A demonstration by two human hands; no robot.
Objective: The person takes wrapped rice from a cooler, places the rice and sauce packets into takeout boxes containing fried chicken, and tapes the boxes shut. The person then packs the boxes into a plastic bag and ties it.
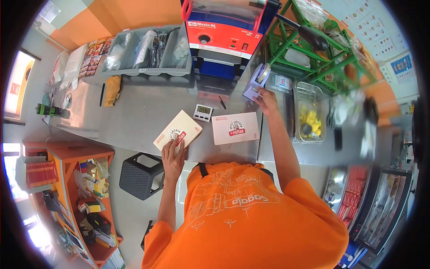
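Two printed cardboard boxes lie on the metal counter. My left hand (173,154) rests on the near end of the left box (184,125), which is turned at an angle, its fingers spread over the lid. The right box (235,128) lies nearly square to the counter edge, untouched. My right hand (266,100) is at a purple tape dispenser (257,81), its fingertips at the near end; whether they pinch a piece of tape is too small to tell. A white digital timer (203,113) stands just behind the boxes.
A red and blue machine (219,40) stands at the back, beside a grey divided bin (145,71). Green racks (309,49) and a clear tub with yellow packets (309,112) are at the right. A black stool (141,177) stands below the counter's left part.
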